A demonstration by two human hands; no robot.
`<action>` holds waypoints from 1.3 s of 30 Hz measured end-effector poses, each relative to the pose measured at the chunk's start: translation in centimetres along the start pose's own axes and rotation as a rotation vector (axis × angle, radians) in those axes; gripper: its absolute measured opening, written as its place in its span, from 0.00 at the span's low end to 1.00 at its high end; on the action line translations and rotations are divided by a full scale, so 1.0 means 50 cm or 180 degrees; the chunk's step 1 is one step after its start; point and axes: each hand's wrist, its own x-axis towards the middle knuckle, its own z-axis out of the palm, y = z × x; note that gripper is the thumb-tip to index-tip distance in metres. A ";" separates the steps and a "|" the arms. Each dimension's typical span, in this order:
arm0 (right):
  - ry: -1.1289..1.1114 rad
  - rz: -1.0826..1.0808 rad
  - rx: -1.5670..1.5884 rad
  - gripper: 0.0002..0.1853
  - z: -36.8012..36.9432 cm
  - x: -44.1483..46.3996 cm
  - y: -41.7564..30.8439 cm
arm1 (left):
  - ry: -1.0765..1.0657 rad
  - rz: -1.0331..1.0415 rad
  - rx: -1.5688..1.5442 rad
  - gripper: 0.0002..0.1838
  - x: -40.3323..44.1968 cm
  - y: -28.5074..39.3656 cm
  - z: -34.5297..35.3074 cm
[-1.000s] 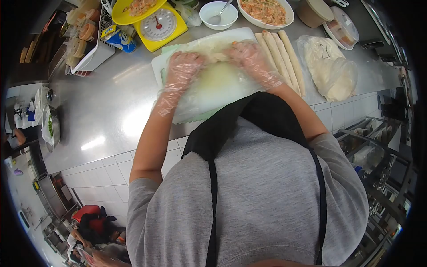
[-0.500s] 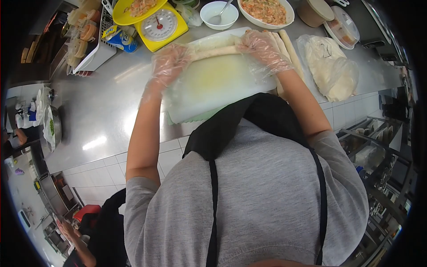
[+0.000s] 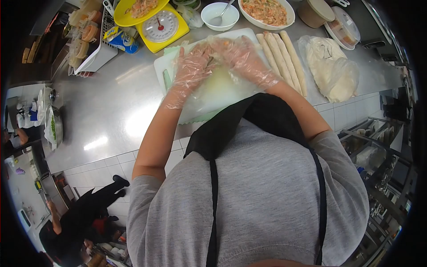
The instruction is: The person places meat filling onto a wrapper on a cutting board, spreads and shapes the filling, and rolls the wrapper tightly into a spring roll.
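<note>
My left hand (image 3: 195,66), in a clear plastic glove, is over the left half of the white cutting board (image 3: 163,71). One finger sticks up while the others bend towards my right hand (image 3: 242,57), which wears a similar glove. The fingertips of both hands meet near the board's far edge, closed together. Whatever lies between them is hidden by the hands and crinkled plastic. Beside my right hand, to the right of the board, several long pale dough rolls (image 3: 283,58) lie side by side on the steel counter.
A yellow scale (image 3: 167,38) with a plate of filling, a white bowl with a spoon (image 3: 221,22) and a bowl of filling (image 3: 268,22) stand behind the board. Bagged dough (image 3: 331,66) lies right, a white basket (image 3: 95,60) left. A person in black (image 3: 73,218) is lower left.
Both hands came inward from the ends of a dough roll lying across the board. That roll no longer shows on the board. The rolls at the right are uncovered. The person behind moved away.
</note>
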 end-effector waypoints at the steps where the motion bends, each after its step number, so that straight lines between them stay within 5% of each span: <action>1: 0.0001 0.0000 0.0000 0.21 0.004 -0.007 -0.003 | -0.0009 0.0007 0.0145 0.29 -0.001 -0.001 0.006; 7: -0.0093 0.0063 -0.0026 0.22 -0.016 -0.037 0.043 | 0.0474 0.0178 0.0238 0.28 -0.039 -0.072 0.017; 10: -0.1077 0.0531 -0.0020 0.24 -0.017 -0.041 0.080 | 0.0148 0.0082 0.0024 0.24 -0.041 -0.100 -0.007; 13: -0.0557 0.0372 -0.0324 0.24 0.013 -0.049 0.118 | 0.0447 0.0193 -0.0618 0.21 -0.040 -0.139 0.009; 21: -0.0254 -0.0052 -0.0433 0.23 0.004 -0.064 0.166 | 0.0406 0.0019 -0.0379 0.21 -0.074 -0.193 0.022; 25: -0.0905 0.0389 -0.0566 0.22 -0.008 -0.049 0.158 | 0.0718 -0.0005 0.0194 0.23 -0.098 -0.213 0.003; 27: 0.0257 0.0268 0.0105 0.18 -0.044 -0.039 0.118 | 0.1053 0.0035 0.0272 0.24 -0.090 -0.163 -0.030; 28: 0.0246 0.0268 0.0116 0.18 -0.042 -0.032 0.108 | 0.1385 0.0073 0.0351 0.24 -0.082 -0.133 -0.037; 32: 0.0005 -0.0305 0.0346 0.17 -0.004 -0.017 0.097 | 0.1123 0.0832 0.0292 0.23 -0.030 -0.093 -0.003; 35: -0.0185 -0.0283 0.0674 0.13 0.006 0.010 0.119 | 0.0622 0.0587 -0.0047 0.19 0.001 -0.085 0.006; 37: -0.0357 -0.0197 0.0884 0.10 0.010 0.024 0.129 | -0.0062 -0.0225 -0.1959 0.14 0.016 -0.082 -0.018; 39: -0.0510 0.0028 0.0892 0.11 0.027 0.033 0.142 | -0.0155 -0.0518 -0.1957 0.13 0.026 -0.079 -0.055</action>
